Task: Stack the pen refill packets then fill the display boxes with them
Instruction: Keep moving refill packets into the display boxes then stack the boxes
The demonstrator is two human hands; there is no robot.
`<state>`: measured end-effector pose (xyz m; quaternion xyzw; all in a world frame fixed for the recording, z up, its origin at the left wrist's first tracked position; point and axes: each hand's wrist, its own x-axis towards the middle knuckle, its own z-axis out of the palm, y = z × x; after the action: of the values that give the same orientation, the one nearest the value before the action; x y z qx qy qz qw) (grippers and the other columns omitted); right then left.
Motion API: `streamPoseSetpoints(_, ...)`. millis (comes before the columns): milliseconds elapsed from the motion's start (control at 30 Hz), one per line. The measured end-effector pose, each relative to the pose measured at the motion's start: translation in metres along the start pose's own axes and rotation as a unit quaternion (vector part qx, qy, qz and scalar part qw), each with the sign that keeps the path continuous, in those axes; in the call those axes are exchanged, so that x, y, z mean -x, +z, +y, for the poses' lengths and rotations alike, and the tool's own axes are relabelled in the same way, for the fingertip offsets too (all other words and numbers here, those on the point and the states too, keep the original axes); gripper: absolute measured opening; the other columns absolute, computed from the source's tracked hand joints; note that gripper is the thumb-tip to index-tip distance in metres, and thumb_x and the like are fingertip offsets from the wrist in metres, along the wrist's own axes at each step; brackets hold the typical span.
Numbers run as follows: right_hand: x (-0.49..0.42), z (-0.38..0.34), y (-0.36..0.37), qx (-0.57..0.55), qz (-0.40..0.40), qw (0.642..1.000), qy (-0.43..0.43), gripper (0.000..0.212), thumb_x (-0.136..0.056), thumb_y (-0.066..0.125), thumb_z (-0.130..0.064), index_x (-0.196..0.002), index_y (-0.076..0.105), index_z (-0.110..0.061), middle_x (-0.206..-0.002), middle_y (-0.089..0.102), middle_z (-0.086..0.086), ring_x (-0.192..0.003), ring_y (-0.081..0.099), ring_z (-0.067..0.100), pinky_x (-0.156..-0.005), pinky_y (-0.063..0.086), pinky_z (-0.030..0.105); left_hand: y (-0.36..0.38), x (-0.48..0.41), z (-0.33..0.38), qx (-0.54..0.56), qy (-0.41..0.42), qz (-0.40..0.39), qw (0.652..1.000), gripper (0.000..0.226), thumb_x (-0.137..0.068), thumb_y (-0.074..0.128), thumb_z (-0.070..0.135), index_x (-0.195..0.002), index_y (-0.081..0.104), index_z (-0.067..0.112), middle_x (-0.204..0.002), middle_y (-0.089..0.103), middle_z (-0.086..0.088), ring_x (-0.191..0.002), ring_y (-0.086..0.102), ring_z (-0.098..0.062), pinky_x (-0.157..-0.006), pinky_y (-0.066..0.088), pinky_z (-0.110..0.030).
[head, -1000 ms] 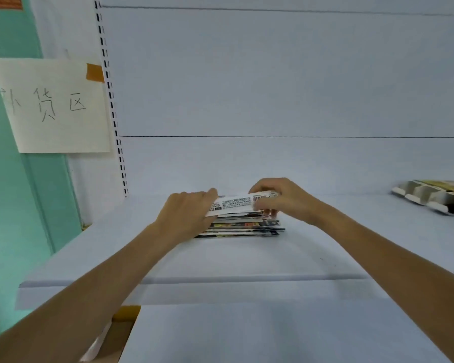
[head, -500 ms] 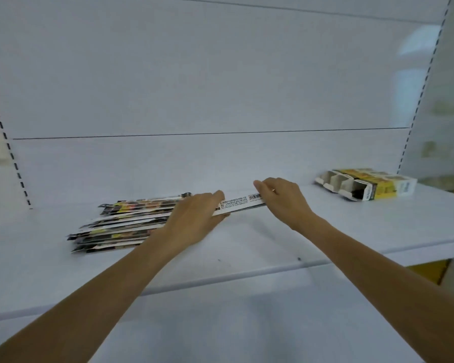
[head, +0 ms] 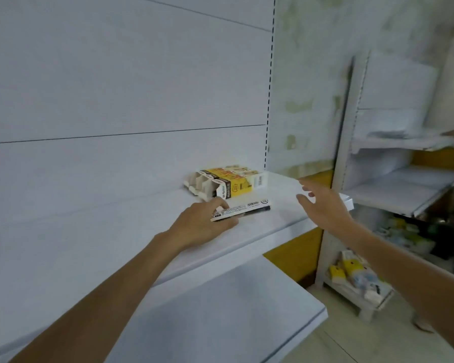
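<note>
Pinching a pen refill packet (head: 247,209) by its near end, the left hand (head: 202,226) holds it low at the white shelf (head: 89,252), just in front of the yellow display boxes (head: 228,183) (lying flat, open ends facing left). The right hand (head: 325,208) hovers to the right, fingers spread, holding nothing.

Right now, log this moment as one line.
left hand: holds refill packets | right hand: open, holding nothing | display boxes: on shelf behind refill packets
</note>
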<state>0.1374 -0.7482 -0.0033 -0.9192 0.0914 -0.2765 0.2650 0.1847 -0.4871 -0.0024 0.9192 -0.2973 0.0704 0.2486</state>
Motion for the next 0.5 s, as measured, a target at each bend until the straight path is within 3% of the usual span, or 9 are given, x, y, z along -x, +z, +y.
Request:
streamPoseSetpoints(100,-0.017,0.029,-0.012,0.020,0.005,1.000,0.018,0.046,-0.096,0.045,-0.033,-0.139,0.041,-0.018,-0.135,0.051,0.006,-0.126,0.045,0.024,-0.102,0.036,0.037,0.021,-0.031,0.016,0.005,0.020,-0.029,0.999,0.043,-0.085,0.052,0.056,-0.121,0.045,0.034,-0.118,0.056,0.002,-0.102,0.051,-0.016,-0.086,0.043,-0.031)
streamPoseSetpoints(200,-0.034,0.045,-0.011,0.033,0.006,0.999,0.022,0.049,-0.095,0.047,-0.035,-0.141,0.039,-0.019,-0.137,0.050,0.006,-0.128,0.043,0.024,-0.103,0.035,0.038,0.033,-0.060,0.025,-0.011,0.049,-0.033,0.998,0.039,-0.088,0.051,0.051,-0.121,0.047,0.030,-0.118,0.057,0.003,-0.094,0.048,-0.013,-0.079,0.040,-0.028)
streamPoseSetpoints(300,-0.055,0.051,0.000,0.041,-0.017,0.999,0.022,0.050,-0.094,0.049,-0.035,-0.140,0.040,-0.016,-0.137,0.050,0.006,-0.127,0.044,0.023,-0.103,0.035,0.036,0.035,-0.080,0.020,-0.061,0.072,-0.039,0.995,0.037,-0.091,0.048,0.049,-0.122,0.049,0.028,-0.120,0.058,0.005,-0.099,0.051,-0.014,-0.081,0.042,-0.030)
streamPoseSetpoints(400,-0.090,0.046,0.015,0.031,-0.028,0.999,0.020,0.048,-0.095,0.049,-0.033,-0.139,0.042,-0.014,-0.139,0.048,0.007,-0.128,0.044,0.024,-0.103,0.034,0.032,0.024,-0.095,-0.001,-0.053,0.064,-0.023,0.996,0.038,-0.091,0.049,0.046,-0.124,0.050,0.027,-0.123,0.058,0.006,-0.107,0.052,-0.014,-0.090,0.044,-0.034)
streamPoseSetpoints(500,-0.124,0.031,0.035,0.011,-0.033,0.999,-0.013,0.046,-0.095,0.050,-0.030,-0.137,0.045,-0.013,-0.139,0.049,0.006,-0.126,0.046,0.022,-0.103,0.033,0.029,0.006,-0.104,-0.029,-0.020,0.023,0.005,1.000,0.036,-0.090,0.052,0.044,-0.123,0.053,0.028,-0.118,0.059,0.008,-0.100,0.055,-0.012,-0.086,0.046,-0.030)
